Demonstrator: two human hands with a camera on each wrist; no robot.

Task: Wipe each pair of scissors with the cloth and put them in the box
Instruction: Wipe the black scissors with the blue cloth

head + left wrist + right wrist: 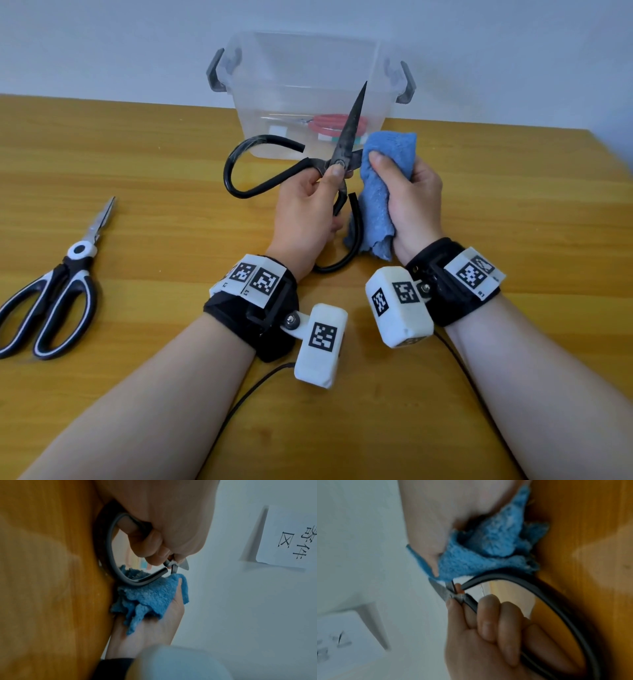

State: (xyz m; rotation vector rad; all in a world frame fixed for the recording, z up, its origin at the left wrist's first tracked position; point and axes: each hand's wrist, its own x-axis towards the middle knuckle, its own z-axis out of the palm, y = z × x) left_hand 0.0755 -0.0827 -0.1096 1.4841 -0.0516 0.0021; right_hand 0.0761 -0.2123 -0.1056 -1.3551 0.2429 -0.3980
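Our left hand (305,205) pinches the black scissors (344,144) at the pivot (stiff, heavy, tip toward twelve o'clock); our right hand (407,198) clutches the soft blue cloth (376,192).

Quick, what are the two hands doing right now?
Left hand: closed, gripping the black scissors near the pivot.
Right hand: closed, gripping the blue cloth against the lower blade.
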